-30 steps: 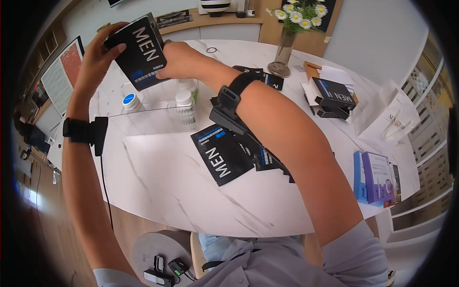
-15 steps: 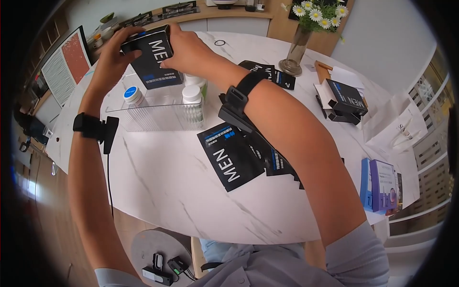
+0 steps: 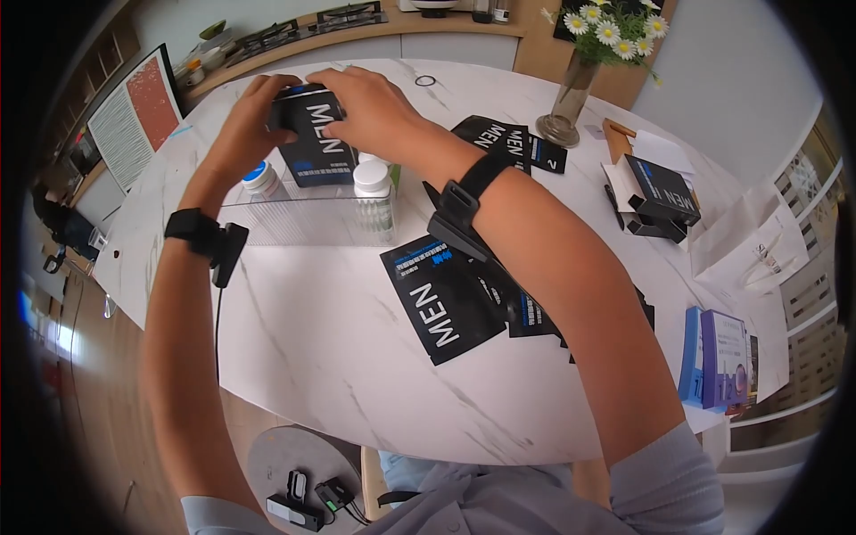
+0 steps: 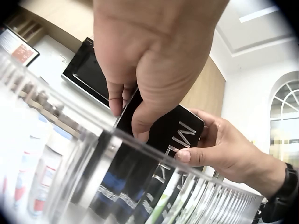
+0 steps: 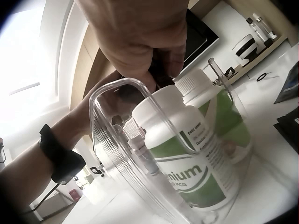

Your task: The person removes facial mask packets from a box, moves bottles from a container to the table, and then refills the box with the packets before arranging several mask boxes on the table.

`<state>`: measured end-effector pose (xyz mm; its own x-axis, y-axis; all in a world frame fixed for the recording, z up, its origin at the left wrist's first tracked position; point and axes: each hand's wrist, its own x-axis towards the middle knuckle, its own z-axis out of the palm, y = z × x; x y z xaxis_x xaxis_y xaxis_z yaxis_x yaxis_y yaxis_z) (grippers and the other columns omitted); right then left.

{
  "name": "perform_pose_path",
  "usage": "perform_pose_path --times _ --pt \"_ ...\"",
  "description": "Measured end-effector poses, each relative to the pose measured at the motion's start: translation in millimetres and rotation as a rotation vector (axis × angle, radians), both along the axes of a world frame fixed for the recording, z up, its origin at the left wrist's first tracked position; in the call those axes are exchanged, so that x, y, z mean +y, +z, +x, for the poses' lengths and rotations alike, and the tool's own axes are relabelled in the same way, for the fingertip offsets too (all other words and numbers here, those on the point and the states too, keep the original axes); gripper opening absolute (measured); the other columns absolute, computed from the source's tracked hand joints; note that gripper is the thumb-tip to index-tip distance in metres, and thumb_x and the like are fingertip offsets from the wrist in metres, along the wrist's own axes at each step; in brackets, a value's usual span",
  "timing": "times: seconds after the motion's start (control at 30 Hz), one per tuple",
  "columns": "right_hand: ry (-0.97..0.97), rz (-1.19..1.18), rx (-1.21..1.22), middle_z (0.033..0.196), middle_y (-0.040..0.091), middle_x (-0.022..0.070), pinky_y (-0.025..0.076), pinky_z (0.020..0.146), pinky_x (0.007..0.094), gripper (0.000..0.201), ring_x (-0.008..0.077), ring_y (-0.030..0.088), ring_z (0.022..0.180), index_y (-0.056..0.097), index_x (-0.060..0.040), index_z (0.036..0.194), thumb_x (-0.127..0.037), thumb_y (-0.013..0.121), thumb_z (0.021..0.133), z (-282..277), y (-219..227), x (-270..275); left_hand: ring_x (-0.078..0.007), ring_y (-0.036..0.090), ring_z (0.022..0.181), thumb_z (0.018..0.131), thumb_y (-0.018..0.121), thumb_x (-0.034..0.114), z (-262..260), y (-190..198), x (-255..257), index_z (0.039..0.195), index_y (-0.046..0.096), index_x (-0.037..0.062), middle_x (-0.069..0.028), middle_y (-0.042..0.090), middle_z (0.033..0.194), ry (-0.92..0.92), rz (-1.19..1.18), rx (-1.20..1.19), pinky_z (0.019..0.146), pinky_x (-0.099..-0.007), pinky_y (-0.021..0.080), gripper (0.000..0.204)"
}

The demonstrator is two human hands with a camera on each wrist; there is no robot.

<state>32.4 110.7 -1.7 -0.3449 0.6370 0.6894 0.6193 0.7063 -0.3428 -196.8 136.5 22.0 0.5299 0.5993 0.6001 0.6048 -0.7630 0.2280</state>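
Observation:
Both hands hold an upright black box marked MEN (image 3: 314, 147) near the far side of a clear plastic bin (image 3: 308, 230). My left hand (image 3: 245, 134) grips its left edge, thumb on the front face. On the upper right corner, my right hand (image 3: 379, 111) pinches it, thumb on the front. In the left wrist view the lower part of the box (image 4: 140, 186) shows through the clear bin wall. White bottles with green labels (image 5: 187, 158) stand in the bin's right end. A small white jar with a blue lid (image 3: 260, 178) stands at the left end.
Black MEN packets (image 3: 441, 303) lie fanned on the marble table (image 3: 312, 357). Behind them are more packets (image 3: 508, 143) and a vase of daisies (image 3: 562, 116). At right are black boxes (image 3: 660, 192), a white paper bag (image 3: 749, 241) and a purple box (image 3: 724, 357).
Both hands have lowered the box, and it has gone from tilted to nearly upright behind the bin's front wall. The head view has shifted slightly, moving the table's contents right.

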Motion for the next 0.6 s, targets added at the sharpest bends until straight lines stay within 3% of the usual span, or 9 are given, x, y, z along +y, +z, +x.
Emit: perform_pose_path --times 0.13,0.23,0.4,0.6 --pt "-0.073 0.083 -0.079 0.113 0.064 0.0147 0.052 0.094 0.0426 0.064 0.0342 0.064 0.109 0.060 -0.0082 0.136 -0.013 0.084 0.077 8.8 -9.0 1.6 -0.0320 0.060 0.119 0.069 0.079 -0.013 6.1 -8.2 3.6 0.136 0.055 0.0068 -0.0123 0.058 0.131 0.021 -0.058 0.013 0.094 -0.0371 0.052 0.074" --pt "-0.047 -0.062 -0.030 0.115 0.064 0.0156 0.053 0.094 0.0431 0.063 0.0355 0.064 0.109 0.059 -0.0086 0.137 -0.012 0.083 0.078 9.0 -8.2 -1.3 -0.0323 0.060 0.119 0.070 0.078 -0.014 9.9 -12.2 0.8 0.138 0.054 0.0074 -0.0124 0.057 0.132 0.037 -0.104 0.012 0.096 -0.0376 0.051 0.075" --pt "-0.047 -0.077 -0.008 0.120 0.063 0.0185 0.053 0.094 0.0440 0.066 0.0377 0.064 0.112 0.054 -0.0082 0.140 -0.012 0.081 0.080 6.5 -13.5 -2.8 -0.0332 0.059 0.120 0.070 0.078 -0.015 8.3 -22.1 5.5 0.141 0.051 0.0085 -0.0131 0.055 0.135 0.029 -0.114 -0.022 0.100 -0.0394 0.050 0.080" --pt "-0.109 -0.048 -0.034 0.126 0.062 0.0217 0.050 0.101 0.0459 0.066 0.0411 0.060 0.119 0.049 -0.0058 0.144 -0.016 0.076 0.085 39.5 -9.9 -24.0 -0.0402 0.043 0.141 0.069 0.082 -0.010 15.1 -24.0 -6.9 0.155 0.037 0.0148 -0.0195 0.039 0.154 0.093 0.015 0.001 0.118 -0.0435 0.041 0.101"
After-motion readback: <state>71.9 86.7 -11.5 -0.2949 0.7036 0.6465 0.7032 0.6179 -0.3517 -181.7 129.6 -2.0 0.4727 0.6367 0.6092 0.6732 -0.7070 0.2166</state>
